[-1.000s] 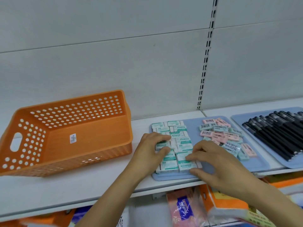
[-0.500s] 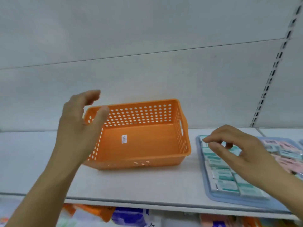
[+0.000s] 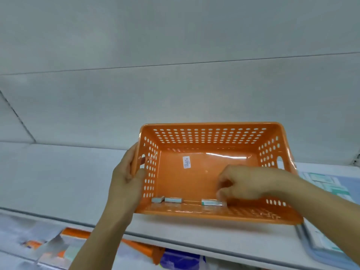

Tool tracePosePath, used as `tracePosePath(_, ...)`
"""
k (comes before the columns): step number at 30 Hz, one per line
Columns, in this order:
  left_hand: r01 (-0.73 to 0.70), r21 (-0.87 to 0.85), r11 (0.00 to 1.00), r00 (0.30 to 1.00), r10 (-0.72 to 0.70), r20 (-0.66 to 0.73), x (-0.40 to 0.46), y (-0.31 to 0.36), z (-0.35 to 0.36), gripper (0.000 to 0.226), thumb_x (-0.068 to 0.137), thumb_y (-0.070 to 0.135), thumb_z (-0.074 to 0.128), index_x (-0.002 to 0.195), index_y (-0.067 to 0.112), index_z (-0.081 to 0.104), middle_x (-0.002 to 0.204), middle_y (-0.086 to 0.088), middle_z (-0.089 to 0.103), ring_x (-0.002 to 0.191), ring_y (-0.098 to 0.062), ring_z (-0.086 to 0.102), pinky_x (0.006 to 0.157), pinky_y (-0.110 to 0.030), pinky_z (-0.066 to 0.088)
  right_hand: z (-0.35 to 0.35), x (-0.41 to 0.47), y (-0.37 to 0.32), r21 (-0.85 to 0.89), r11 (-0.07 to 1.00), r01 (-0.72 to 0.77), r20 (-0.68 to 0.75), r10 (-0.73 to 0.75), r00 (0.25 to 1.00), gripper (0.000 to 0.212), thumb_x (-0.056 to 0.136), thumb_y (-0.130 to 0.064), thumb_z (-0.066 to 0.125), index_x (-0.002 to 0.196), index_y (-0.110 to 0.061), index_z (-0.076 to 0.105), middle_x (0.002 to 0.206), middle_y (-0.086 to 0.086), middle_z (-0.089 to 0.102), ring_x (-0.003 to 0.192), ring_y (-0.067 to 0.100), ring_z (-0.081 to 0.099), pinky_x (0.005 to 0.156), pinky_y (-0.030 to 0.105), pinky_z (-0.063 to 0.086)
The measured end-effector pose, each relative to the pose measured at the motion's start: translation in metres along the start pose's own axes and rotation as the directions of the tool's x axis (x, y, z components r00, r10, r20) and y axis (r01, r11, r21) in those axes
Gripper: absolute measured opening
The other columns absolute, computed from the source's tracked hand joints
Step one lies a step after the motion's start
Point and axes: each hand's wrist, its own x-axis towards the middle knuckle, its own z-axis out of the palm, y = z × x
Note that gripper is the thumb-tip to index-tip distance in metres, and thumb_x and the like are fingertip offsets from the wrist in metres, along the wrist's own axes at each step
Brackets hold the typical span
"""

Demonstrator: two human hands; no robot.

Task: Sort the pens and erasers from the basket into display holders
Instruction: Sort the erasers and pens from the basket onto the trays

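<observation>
in the head view the left hand (image 3: 126, 178) gripped the left wall of the orange basket (image 3: 214, 139), tipping it so the last erasers (image 3: 211, 202) lay along its near wall on the shelf (image 3: 58, 172), while the right hand (image 3: 245, 184), fingers curled, reached in over them, holding nothing i could make out.

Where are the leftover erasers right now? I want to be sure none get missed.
In the head view, three erasers lie along the near wall inside the orange basket, between the left hand gripping its side and the right hand reaching in.
</observation>
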Motion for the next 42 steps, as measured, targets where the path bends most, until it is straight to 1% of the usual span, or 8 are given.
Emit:
tracePosePath(6, 0.007, -0.011, 1.000, 1.000, -0.007, 0.012, 0.003, -0.002, -0.001, 0.034, 0.093, 0.043, 0.052, 0.123, 0.055, 0.041, 0.109, 0.020, 0.063, 0.086, -0.009, 0.070, 0.055, -0.016, 0.054, 0.010, 0.021, -0.027, 0.021, 1.000, -0.022, 0.121, 0.020, 0.992, 0.034, 0.089, -0.051, 0.060, 0.096, -0.019, 0.069, 0.093, -0.006, 0.067, 0.085, 0.012, 0.061, 0.076, 0.027, 0.048)
tracePosePath(10, -0.007, -0.007, 1.000, 1.000, 0.007, 0.013, 0.003, -0.002, -0.002, 0.033, 0.095, 0.040, 0.051, 0.122, 0.055, 0.040, 0.106, 0.024, 0.059, 0.086, -0.006, 0.067, 0.049, -0.011, 0.050, 0.005, 0.031, -0.041, 0.124, 0.992, -0.011, 0.014, 0.010, 1.000, 0.035, 0.079, -0.051, 0.067, 0.084, -0.016, 0.071, 0.085, -0.003, 0.068, 0.082, 0.016, 0.063, 0.080, 0.033, 0.054)
tracePosePath(13, -0.020, -0.021, 1.000, 1.000, 0.021, 0.017, 0.002, -0.003, 0.000, 0.032, 0.097, 0.035, 0.051, 0.120, 0.054, 0.039, 0.102, 0.028, 0.056, 0.080, -0.001, 0.065, 0.046, -0.008, 0.046, 0.006, 0.041, -0.059, 0.268, 0.962, 0.058, -0.081, -0.038, 0.996, 0.034, 0.084, -0.047, 0.064, 0.087, -0.014, 0.069, 0.080, -0.002, 0.061, 0.073, 0.015, 0.056, 0.068, 0.031, 0.047)
tracePosePath(18, -0.025, -0.018, 1.000, 0.999, 0.026, 0.031, 0.004, -0.005, 0.001, 0.034, 0.100, 0.029, 0.049, 0.119, 0.054, 0.038, 0.101, 0.031, 0.053, 0.086, -0.001, 0.062, 0.049, -0.006, 0.047, 0.017, 0.065, -0.085, 0.302, 0.952, 0.045, -0.001, -0.047, 0.999, 0.028, 0.087, -0.042, 0.062, 0.094, -0.015, 0.066, 0.095, 0.001, 0.068, 0.090, 0.017, 0.062, 0.083, 0.034, 0.053)
tracePosePath(23, -0.022, -0.009, 1.000, 1.000, 0.022, 0.018, 0.009, -0.008, 0.002, 0.035, 0.100, 0.026, 0.051, 0.119, 0.053, 0.040, 0.108, 0.022, 0.057, 0.095, -0.007, 0.063, 0.059, -0.011, 0.048, 0.015, 0.065, -0.096, 0.347, 0.937, 0.030, 0.101, -0.069, 0.992, 0.050, 0.085, -0.063, 0.057, 0.106, -0.019, 0.065, 0.097, 0.000, 0.067, 0.086, 0.017, 0.064, 0.076, 0.030, 0.055)
tracePosePath(27, -0.027, -0.022, 0.999, 1.000, 0.027, 0.015, 0.009, -0.006, 0.004, 0.033, 0.100, 0.025, 0.051, 0.111, 0.055, 0.043, 0.099, 0.027, 0.057, 0.089, -0.001, 0.062, 0.059, -0.010, 0.045, 0.017, 0.067, -0.104, 0.326, 0.944, 0.041, 0.078, -0.070, 0.994, 0.041, 0.088, -0.061, 0.054, 0.085, -0.021, 0.061, 0.077, -0.001, 0.062, 0.066, 0.014, 0.059, 0.060, 0.025, 0.049)
tracePosePath(37, -0.003, -0.025, 1.000, 1.000, 0.003, 0.003, 0.018, -0.004, 0.006, 0.031, 0.100, 0.025, 0.052, 0.117, 0.051, 0.044, 0.099, 0.026, 0.056, 0.088, -0.003, 0.061, 0.053, -0.010, 0.046, 0.015, 0.061, -0.108, 0.362, 0.919, 0.156, 0.055, -0.188, 0.981, 0.017, 0.096, -0.038, 0.051, 0.089, -0.023, 0.054, 0.076, -0.008, 0.051, 0.065, 0.008, 0.050, 0.061, 0.021, 0.040)
tracePosePath(42, 0.048, -0.015, 0.999, 0.999, -0.047, 0.011, 0.022, -0.001, 0.008, 0.032, 0.100, 0.021, 0.051, 0.117, 0.048, 0.049, 0.100, 0.020, 0.061, 0.090, -0.008, 0.063, 0.065, -0.021, 0.051, 0.010, 0.055, -0.110, 0.311, 0.940, 0.140, 0.128, -0.187, 0.974, 0.040, 0.101, -0.039, 0.045, 0.132, -0.015, 0.048, 0.123, 0.006, 0.057, 0.097, 0.020, 0.054, 0.082, 0.028, 0.040)
